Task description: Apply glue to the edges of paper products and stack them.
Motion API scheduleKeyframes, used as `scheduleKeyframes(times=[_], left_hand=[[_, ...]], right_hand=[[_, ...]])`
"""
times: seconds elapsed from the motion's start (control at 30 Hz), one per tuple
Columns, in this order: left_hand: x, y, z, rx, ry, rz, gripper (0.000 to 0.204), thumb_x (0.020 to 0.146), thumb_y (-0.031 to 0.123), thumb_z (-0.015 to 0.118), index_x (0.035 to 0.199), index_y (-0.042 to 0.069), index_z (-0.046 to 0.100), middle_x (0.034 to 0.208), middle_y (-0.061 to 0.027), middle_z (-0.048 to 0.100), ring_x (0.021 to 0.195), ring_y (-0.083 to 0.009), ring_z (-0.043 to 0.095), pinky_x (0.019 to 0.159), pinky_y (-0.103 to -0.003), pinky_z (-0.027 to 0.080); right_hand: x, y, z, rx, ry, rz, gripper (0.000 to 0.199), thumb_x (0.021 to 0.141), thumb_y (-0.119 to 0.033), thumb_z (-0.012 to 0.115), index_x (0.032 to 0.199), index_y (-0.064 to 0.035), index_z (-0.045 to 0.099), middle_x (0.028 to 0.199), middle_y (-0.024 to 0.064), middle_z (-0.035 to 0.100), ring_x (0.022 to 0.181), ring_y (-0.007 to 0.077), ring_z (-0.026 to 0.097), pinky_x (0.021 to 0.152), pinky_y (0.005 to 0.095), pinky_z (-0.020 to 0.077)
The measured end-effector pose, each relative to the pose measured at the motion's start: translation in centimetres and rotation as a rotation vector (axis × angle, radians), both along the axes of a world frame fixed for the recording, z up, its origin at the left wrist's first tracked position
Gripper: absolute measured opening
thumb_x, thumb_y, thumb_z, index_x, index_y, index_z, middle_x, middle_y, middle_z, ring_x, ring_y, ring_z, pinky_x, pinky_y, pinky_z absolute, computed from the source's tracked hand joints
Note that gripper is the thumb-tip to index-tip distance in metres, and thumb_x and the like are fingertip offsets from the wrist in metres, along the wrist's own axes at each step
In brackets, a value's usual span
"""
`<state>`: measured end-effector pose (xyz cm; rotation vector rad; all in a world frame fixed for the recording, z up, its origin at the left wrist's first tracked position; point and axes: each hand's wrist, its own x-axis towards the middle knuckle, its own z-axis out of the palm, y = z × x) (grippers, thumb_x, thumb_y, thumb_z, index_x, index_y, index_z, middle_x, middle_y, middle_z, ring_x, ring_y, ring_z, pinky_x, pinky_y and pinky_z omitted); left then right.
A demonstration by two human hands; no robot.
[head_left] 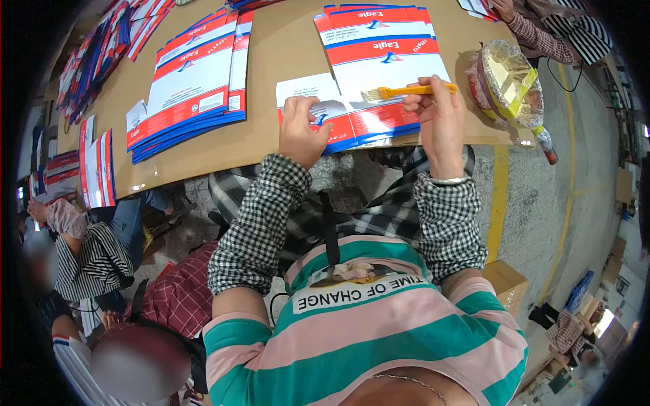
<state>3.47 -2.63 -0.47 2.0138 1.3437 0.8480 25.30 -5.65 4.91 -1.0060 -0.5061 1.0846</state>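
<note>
In my right hand (441, 125) is a small yellow-handled brush (406, 91), its pale bristles pointing left, just over a carton blank. My left hand (301, 132) rests at the left end of that printed carton blank (379, 123), thumb and fingers apart around a curled white part of it. The blank is white, red and blue and lies flat near the table's front edge. More flat carton blanks (379, 47) are layered behind it. To the right of my right hand stands a plastic-wrapped pan (509, 74) with pale contents and a handle sticking out toward me.
A neat stack of carton blanks (186, 84) lies left on the brown table (267, 40). More bundles (95, 61) crowd the far left. Other people sit on the left; a co-worker's arm (531, 30) reaches in at the far right. A cardboard box (504, 284) stands on the floor.
</note>
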Motion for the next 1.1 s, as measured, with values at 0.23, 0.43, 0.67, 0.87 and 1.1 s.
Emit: scheduleKeyframes(times=[0.23, 0.43, 0.67, 0.87, 1.1], left_hand=[[1.0, -0.8, -1.8, 0.176, -0.256, 0.169, 0.024, 0.073, 0.007, 0.067, 0.093, 0.0, 0.055, 0.097, -0.0136, 0.055, 0.076, -0.0205, 0.057, 0.07, -0.03, 0.049], [1.1, -0.4, -2.6, 0.322, -0.262, 0.223, 0.01, 0.077, 0.006, 0.063, 0.084, 0.0, 0.059, 0.09, -0.012, 0.06, 0.079, -0.0219, 0.06, 0.069, -0.03, 0.049], [1.2, -0.6, -2.3, 0.257, -0.267, 0.259, 0.008, 0.076, 0.002, 0.063, 0.082, 0.001, 0.059, 0.09, -0.0114, 0.061, 0.076, -0.0203, 0.061, 0.064, -0.028, 0.051], [1.0, -0.6, -2.3, 0.278, -0.25, 0.251, 0.008, 0.076, 0.002, 0.063, 0.083, 0.001, 0.059, 0.092, -0.0107, 0.061, 0.076, -0.0194, 0.061, 0.063, -0.027, 0.051], [1.0, -0.6, -2.5, 0.276, -0.3, 0.258, 0.01, 0.075, 0.001, 0.063, 0.083, 0.0, 0.059, 0.093, -0.0107, 0.06, 0.076, -0.0196, 0.061, 0.062, -0.027, 0.051]], right_hand=[[-0.8, 1.9, -1.9, -0.117, 0.026, 0.122, 0.024, 0.092, -0.021, 0.048, 0.093, 0.0028, 0.05, 0.083, 0.0144, 0.06, 0.064, 0.016, 0.061, 0.059, 0.0238, 0.0494], [-1.1, 2.5, -2.9, -0.15, 0.001, 0.164, 0.022, 0.092, -0.021, 0.047, 0.091, 0.0015, 0.051, 0.082, 0.0133, 0.06, 0.065, 0.0145, 0.06, 0.06, 0.0231, 0.0485], [-1.5, 3.1, -2.9, -0.157, -0.05, 0.196, 0.019, 0.091, -0.018, 0.047, 0.09, 0.0009, 0.052, 0.082, 0.0124, 0.06, 0.065, 0.0134, 0.059, 0.061, 0.0229, 0.0478], [-1.4, 3.2, -2.6, -0.184, -0.132, 0.267, 0.019, 0.09, -0.017, 0.047, 0.089, 0.0013, 0.052, 0.081, 0.0121, 0.061, 0.064, 0.0131, 0.058, 0.06, 0.0238, 0.0479], [-1.6, 3.3, -2.3, -0.14, -0.175, 0.297, 0.019, 0.09, -0.016, 0.046, 0.088, 0.0021, 0.052, 0.081, 0.0119, 0.061, 0.063, 0.0129, 0.057, 0.06, 0.0239, 0.0479]])
